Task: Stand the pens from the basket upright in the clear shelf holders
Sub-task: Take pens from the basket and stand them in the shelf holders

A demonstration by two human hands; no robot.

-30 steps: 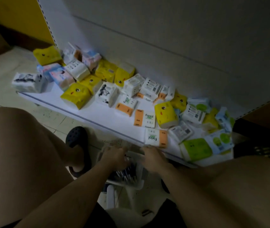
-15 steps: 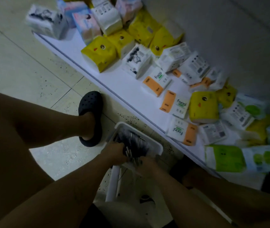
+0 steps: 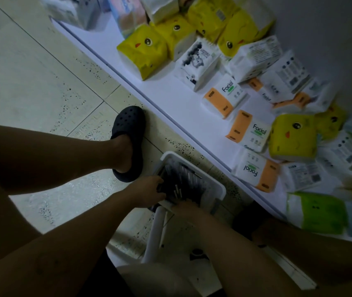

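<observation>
- In the basket [image 3: 219, 188] on the floor [image 3: 42, 82] between my legs lie the pens [image 3: 183, 181], dark barrels packed side by side, a few pale ends showing nearest me.
- My left hand [image 3: 147, 189] is at the near-left corner with its fingers curled onto some of the pens.
- My right hand [image 3: 185, 207] is on the near edge, fingertips down among the barrels. It is too dim to tell whether it has closed on anything.
- The two hands are close together but not touching.
- The step in hand, I judge, is gathering a bunch to lift out.
- To do it well I should take only a few at a time, all pointing one way, and square their ends against the basket wall. That way none should slip out as I rise.
- The right hand would best steady the basket while the left draws the bunch clear.
- The clear holders are not in view, so I must look up before carrying anything.
- Just beyond the basket runs the low white shelf [image 3: 170, 99], strewn with tissue packs [image 3: 143, 51].
- My left clog [image 3: 129, 133] stands beside the basket.
</observation>
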